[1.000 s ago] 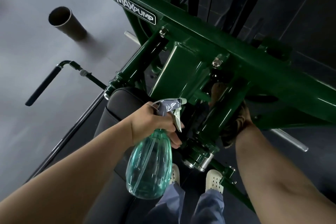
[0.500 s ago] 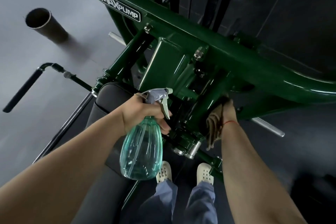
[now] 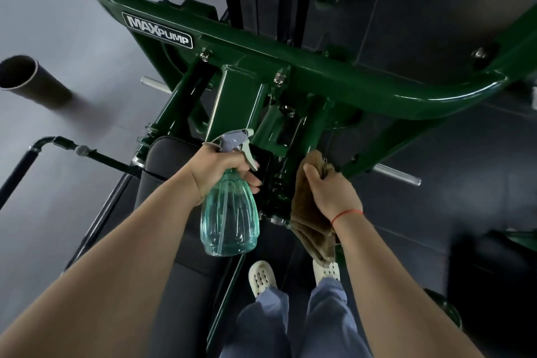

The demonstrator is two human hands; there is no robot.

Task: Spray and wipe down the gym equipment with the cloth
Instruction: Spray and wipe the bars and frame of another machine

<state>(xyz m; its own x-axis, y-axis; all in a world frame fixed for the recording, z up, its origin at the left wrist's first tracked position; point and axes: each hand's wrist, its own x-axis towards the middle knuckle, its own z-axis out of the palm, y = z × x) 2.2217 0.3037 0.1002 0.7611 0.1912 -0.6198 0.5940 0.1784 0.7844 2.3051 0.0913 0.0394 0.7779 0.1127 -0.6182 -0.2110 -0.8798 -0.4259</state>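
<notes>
Left hand (image 3: 216, 171): fingers curled round the neck of the spray bottle (image 3: 229, 218), just under the grey trigger head. The bottle is clear teal plastic and hangs roughly upright in front of the black seat pad (image 3: 168, 160), with its nozzle turned toward the green machine frame (image 3: 319, 73).

Right hand (image 3: 334, 195): closed on a bunched brown cloth (image 3: 312, 229), thumb on top. The upper end of the cloth stands just beside a green upright of the frame; contact cannot be confirmed. The rest hangs loose below the wrist, which carries a red string (image 3: 347, 213).

The frame's crossbar bears a MAXPUMP label (image 3: 158, 30). A chrome peg (image 3: 396, 174) projects from the frame to the right of the cloth. Two pale perforated shoes (image 3: 261, 276) stand on the dark floor below the hands. A black handle bar (image 3: 17, 171) sits well apart to the left.
</notes>
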